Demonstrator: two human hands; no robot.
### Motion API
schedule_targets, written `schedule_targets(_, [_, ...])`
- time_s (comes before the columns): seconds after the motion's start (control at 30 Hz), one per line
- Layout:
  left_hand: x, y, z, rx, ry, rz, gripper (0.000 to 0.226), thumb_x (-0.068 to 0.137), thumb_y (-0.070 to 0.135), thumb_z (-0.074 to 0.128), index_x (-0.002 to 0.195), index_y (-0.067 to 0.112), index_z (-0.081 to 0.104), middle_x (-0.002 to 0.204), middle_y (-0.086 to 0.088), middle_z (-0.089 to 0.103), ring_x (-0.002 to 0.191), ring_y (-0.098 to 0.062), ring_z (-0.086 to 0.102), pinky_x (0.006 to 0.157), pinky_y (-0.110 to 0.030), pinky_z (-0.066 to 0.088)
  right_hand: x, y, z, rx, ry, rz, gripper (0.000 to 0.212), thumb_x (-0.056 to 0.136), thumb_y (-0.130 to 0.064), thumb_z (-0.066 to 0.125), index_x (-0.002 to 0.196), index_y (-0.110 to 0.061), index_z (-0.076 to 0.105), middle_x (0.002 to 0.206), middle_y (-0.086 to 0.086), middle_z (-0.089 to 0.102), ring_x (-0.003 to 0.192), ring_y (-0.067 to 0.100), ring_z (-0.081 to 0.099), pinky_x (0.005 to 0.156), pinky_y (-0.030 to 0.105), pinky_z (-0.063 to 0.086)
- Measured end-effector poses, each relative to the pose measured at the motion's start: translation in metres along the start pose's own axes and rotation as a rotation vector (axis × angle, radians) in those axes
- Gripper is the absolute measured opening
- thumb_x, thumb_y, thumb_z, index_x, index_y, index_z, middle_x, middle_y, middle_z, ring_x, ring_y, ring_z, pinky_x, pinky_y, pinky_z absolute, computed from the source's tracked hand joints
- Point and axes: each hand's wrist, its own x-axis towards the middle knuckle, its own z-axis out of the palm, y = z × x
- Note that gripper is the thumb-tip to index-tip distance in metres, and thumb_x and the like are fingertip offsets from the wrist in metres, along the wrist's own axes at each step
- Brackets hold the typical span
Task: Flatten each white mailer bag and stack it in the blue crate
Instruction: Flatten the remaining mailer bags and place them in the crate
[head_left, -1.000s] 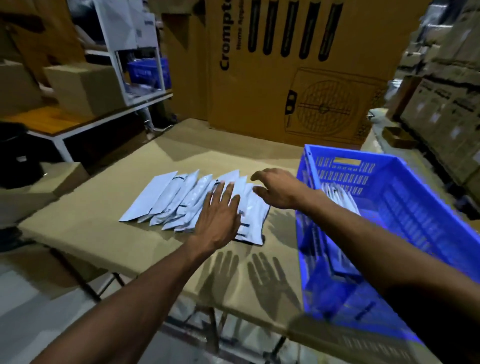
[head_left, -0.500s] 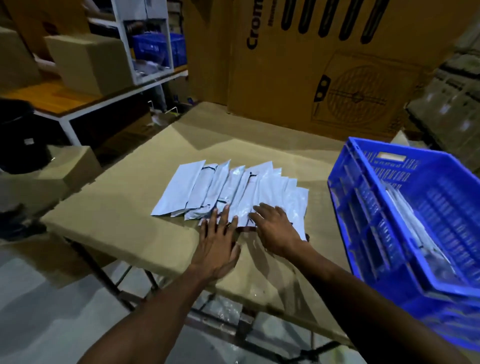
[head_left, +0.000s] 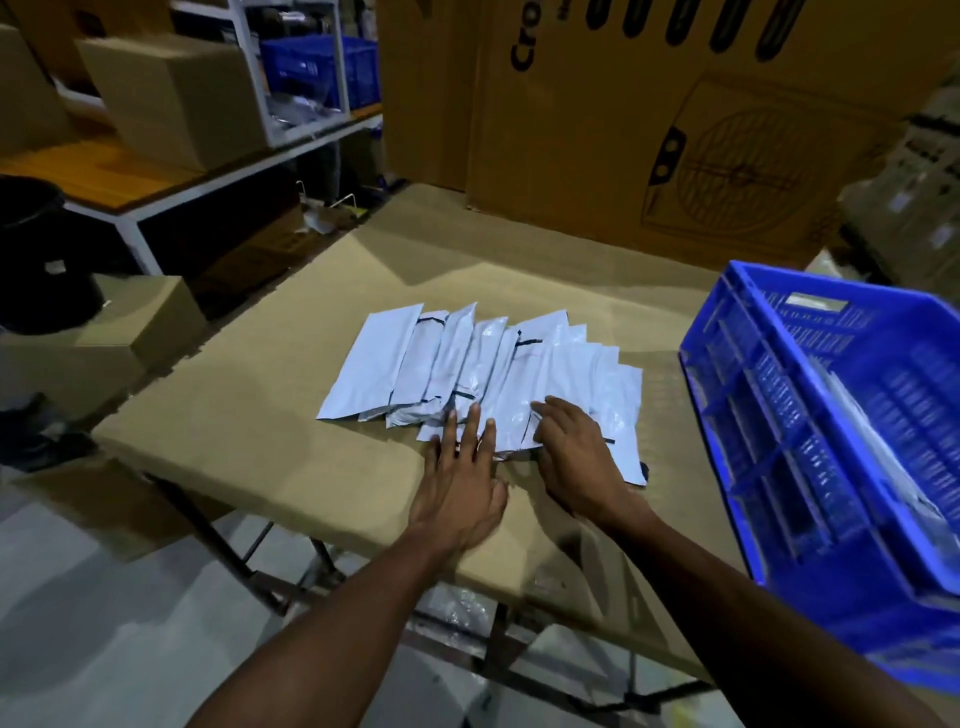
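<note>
Item: white mailer bags (head_left: 483, 374), a fanned, overlapping row lying flat at the centre of a table (head_left: 249, 415) covered in brown cardboard; exact count cannot be told.

Item: left hand (head_left: 462, 483), at 6 o'clock of the row, lying palm down with fingers straight and spread; fingertips are resting on the near ends of the middle bags, the palm on the cardboard. Grasping nothing.

Item: right hand (head_left: 574, 457), just beside the left, toward 5 o'clock of the row, lying palm down on the rightmost bags; fingers are pointing toward 10 o'clock and pressing flat. Whether any fingertip is hooking a bag edge cannot be told.

Item: blue crate (head_left: 779, 395), sitting at 3 o'clock of the row, apart from it, at the table's right side. More white bags (head_left: 878, 441) are lying inside it against the near wall; blurred.

Item: large printed carton (head_left: 675, 130), standing at 12 o'clock behind the table.

Item: white shelf frame (head_left: 249, 67) with a brown box (head_left: 171, 98) and a second blue crate (head_left: 322, 67), standing at 10 o'clock
</note>
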Motion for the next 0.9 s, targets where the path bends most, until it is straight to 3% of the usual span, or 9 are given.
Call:
schedule_targets(0.17, [0.006,-0.007,0.006,-0.05,-0.024,-0.009,0.093,0.092,0.059,0.04,0.161,0.017,-0.006,0.164,-0.007,-0.03,0.149,-0.036,-0.031,0.122,-0.061,0.006,-0.033,-0.013,-0.015,-0.05,0.012,-0.072,0.017,0.082,-0.019,0.055,0.096,-0.014,0.047,0.128,0.009,0.061,0.133,0.034,0.046,0.106,0.055,0.035])
schedule_targets(0.33, [-0.003,-0.003,0.008,0.049,0.106,0.064,0.105,0.084,0.068,0.055,0.162,0.014,0.011,0.167,-0.017,-0.015,0.152,-0.045,-0.012,0.122,-0.059,0.014,-0.04,-0.027,-0.019,-0.125,0.036,-0.048,0.016,0.078,-0.026,0.051,0.084,-0.012,0.056,0.116,0.002,0.067,0.127,0.031,0.053,0.104,0.062,0.036])
schedule_targets(0.47, [-0.006,-0.007,0.009,0.1,0.176,0.108,0.088,0.081,0.049,0.075,0.152,0.012,0.04,0.167,-0.022,0.0,0.153,-0.047,-0.001,0.118,-0.062,0.023,-0.038,-0.045,-0.021,-0.099,0.046,-0.104,0.014,0.083,-0.025,0.053,0.087,-0.012,0.057,0.117,0.002,0.067,0.129,0.028,0.051,0.109,0.061,0.031])
schedule_targets(0.57, [-0.009,-0.014,0.008,0.072,0.194,0.137,0.09,0.068,0.022,0.086,0.149,0.018,0.046,0.167,-0.022,0.005,0.153,-0.047,0.0,0.117,-0.063,0.025,-0.044,-0.044,-0.024,-0.055,0.02,-0.151,0.015,0.084,-0.024,0.053,0.095,-0.014,0.056,0.127,0.003,0.062,0.136,0.027,0.045,0.112,0.062,0.026])
schedule_targets(0.67, [-0.014,-0.024,0.007,0.023,0.281,0.242,0.095,0.062,-0.001,0.078,0.149,0.023,0.046,0.166,-0.023,0.012,0.153,-0.046,0.004,0.116,-0.063,0.025,-0.048,-0.028,-0.03,-0.24,-0.079,-0.16,0.045,0.081,-0.021,0.061,0.125,-0.016,0.054,0.145,0.006,0.049,0.144,0.029,0.033,0.114,0.065,0.019])
schedule_targets(0.77, [-0.021,-0.029,0.001,-0.003,0.307,0.383,0.093,0.071,-0.008,0.067,0.153,0.026,0.041,0.168,-0.018,0.008,0.154,-0.042,0.001,0.116,-0.063,0.024,-0.046,-0.014,-0.038,-0.403,-0.272,-0.156,0.069,0.079,-0.014,0.063,0.145,-0.018,0.043,0.152,0.01,0.042,0.147,0.033,0.025,0.113,0.068,0.016])
schedule_targets(0.9, [-0.022,-0.036,-0.004,0.032,0.29,0.488,0.08,0.083,0.003,0.072,0.154,0.026,0.041,0.168,-0.017,0.011,0.155,-0.039,0.005,0.116,-0.062,0.026,-0.054,-0.003,-0.034,-0.449,-0.421,-0.242,0.067,0.083,-0.019,0.056,0.147,-0.013,0.042,0.15,0.013,0.044,0.147,0.036,0.024,0.111,0.07,0.018])
